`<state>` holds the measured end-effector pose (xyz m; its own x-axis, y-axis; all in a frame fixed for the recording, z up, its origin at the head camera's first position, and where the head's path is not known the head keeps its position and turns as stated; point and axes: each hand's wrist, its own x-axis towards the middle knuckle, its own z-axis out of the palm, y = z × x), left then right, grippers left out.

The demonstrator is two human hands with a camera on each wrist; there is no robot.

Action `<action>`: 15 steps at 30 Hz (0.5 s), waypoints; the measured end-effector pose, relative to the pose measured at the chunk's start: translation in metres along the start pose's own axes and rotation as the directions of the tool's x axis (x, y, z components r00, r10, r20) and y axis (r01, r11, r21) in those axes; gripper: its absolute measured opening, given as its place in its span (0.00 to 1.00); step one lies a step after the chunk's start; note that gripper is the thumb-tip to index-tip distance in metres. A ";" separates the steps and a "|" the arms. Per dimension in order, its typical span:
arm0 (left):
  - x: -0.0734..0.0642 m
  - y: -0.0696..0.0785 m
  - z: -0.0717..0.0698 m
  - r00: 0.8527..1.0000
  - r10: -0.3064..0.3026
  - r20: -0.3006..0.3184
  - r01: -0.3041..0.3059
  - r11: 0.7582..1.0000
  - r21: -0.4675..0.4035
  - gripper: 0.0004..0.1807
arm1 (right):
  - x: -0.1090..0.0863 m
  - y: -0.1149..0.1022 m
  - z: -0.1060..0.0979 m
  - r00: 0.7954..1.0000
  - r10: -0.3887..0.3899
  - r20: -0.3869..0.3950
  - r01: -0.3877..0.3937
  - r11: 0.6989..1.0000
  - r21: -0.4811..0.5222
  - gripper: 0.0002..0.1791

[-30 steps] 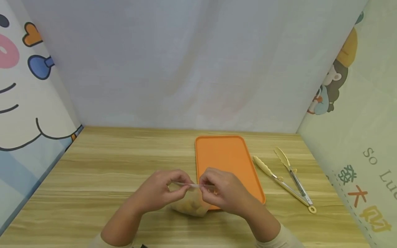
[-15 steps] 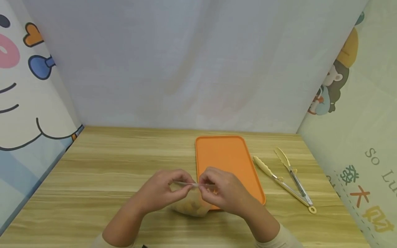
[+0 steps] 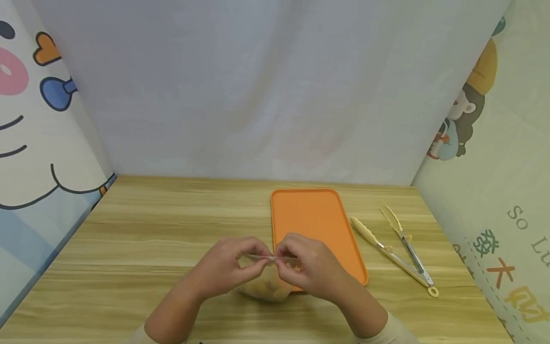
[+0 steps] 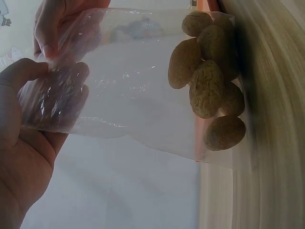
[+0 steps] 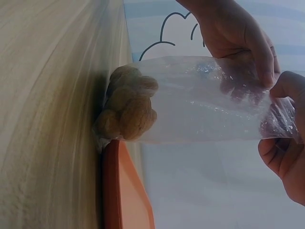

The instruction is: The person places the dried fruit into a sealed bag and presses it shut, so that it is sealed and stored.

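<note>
A clear plastic bag (image 4: 133, 100) hangs upright between both hands, its bottom at the table beside the tray. Inside the bag's bottom lie several brown, oval, wrinkled pieces (image 4: 207, 89), like walnuts in shape; their exact kind is uncertain. My left hand (image 3: 225, 267) pinches the bag's top edge between thumb and fingers. Close beside it, my right hand (image 3: 315, 270) pinches the same edge, thumb near thumb. In the right wrist view the bag (image 5: 190, 105) is stretched flat at the top. From the head view the hands cover much of it.
An orange tray (image 3: 307, 210) lies behind and right of the bag, partly covered by the right hand. Farther right, tongs (image 3: 401, 255) with cream tips lie spread on the wooden table (image 3: 172, 210). A pale curtain (image 3: 258, 86) hangs along the back, with printed cloths at both sides.
Both hands keep their pinch on the bag's top edge. The left hand has shifted slightly right, closer to the right hand. Tray and tongs stay in place.
</note>
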<state>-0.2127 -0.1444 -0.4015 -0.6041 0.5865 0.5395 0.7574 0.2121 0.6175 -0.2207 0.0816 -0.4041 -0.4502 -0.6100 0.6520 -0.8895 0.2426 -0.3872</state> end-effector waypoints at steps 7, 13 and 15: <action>0.000 0.000 0.002 1.000 0.005 -0.009 -0.004 1.000 0.026 0.08 | 0.001 -0.001 0.000 1.000 -0.007 -0.012 0.007 1.000 -0.012 0.09; 0.000 -0.001 0.003 1.000 0.022 -0.015 -0.022 0.999 0.029 0.06 | 0.001 -0.002 0.000 1.000 -0.015 -0.022 0.014 0.999 -0.038 0.10; 0.000 -0.002 0.003 1.000 0.026 -0.014 -0.026 0.999 0.037 0.05 | 0.001 -0.002 0.000 1.000 -0.015 -0.017 0.014 0.999 -0.039 0.09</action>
<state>-0.2129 -0.1421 -0.4045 -0.5871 0.5813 0.5634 0.7816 0.2259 0.5815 -0.2194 0.0805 -0.4026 -0.4379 -0.6008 0.6688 -0.8983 0.2629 -0.3521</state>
